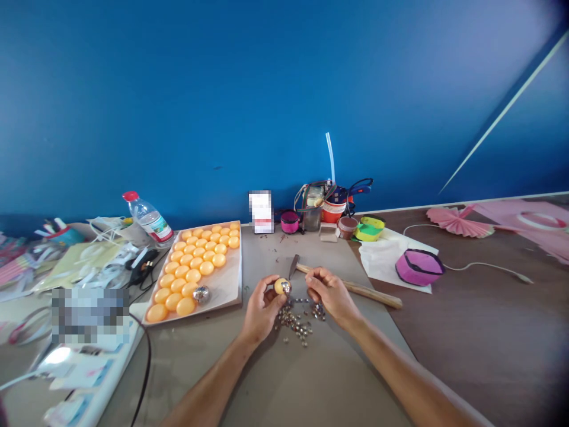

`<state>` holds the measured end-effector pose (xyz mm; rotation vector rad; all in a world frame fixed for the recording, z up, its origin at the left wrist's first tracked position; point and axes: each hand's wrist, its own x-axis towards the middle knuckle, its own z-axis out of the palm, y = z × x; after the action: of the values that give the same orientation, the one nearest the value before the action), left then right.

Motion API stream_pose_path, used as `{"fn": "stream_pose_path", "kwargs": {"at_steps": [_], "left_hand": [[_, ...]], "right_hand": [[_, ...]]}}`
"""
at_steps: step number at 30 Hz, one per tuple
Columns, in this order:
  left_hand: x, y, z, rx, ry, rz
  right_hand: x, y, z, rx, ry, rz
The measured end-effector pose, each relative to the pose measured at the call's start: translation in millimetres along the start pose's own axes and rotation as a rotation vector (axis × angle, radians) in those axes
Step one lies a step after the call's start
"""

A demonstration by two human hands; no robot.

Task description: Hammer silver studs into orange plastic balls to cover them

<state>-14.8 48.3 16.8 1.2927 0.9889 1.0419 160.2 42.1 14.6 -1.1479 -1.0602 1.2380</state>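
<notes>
My left hand [262, 308] is closed around an orange table tennis ball [280, 286], held between thumb and fingers above the mat. Silver metal pieces, like thumbtack heads, cover the ball's right side. Just to the right, my right hand [328, 292] is in a pinch, apart from the ball; whatever its fingertips may hold is too small to tell. Beneath both hands, a heap of small shiny metal pieces [296, 323] is scattered on the grey mat [284, 379]. A hammer [373, 295] with a wooden handle lies behind my right hand.
On the left is a shallow box [229, 281] of orange balls, with one silver-covered ball [201, 294] among them. A bottle [151, 219], cables and papers crowd the far left. Cups and tools [333, 207] stand by the blue wall. A purple container [418, 268] sits at right.
</notes>
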Motion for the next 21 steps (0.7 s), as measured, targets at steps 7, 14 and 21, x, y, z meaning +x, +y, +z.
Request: {"fn": "stream_pose_path", "kwargs": {"at_steps": [7, 14, 21], "left_hand": [[-1.7, 0.1, 1.5, 0.049, -0.029, 0.007], [-4.0, 0.8, 2.5, 0.118, -0.062, 0.051], [-4.4, -3.5, 0.7, 0.196, -0.082, 0.090]], "right_hand": [[-8.2, -12.0, 4.4, 0.171, -0.183, 0.132], [-9.4, -5.7, 9.9, -0.052, -0.158, 0.095], [-10.7, -6.3, 9.4, -0.137, -0.202, 0.094]]}}
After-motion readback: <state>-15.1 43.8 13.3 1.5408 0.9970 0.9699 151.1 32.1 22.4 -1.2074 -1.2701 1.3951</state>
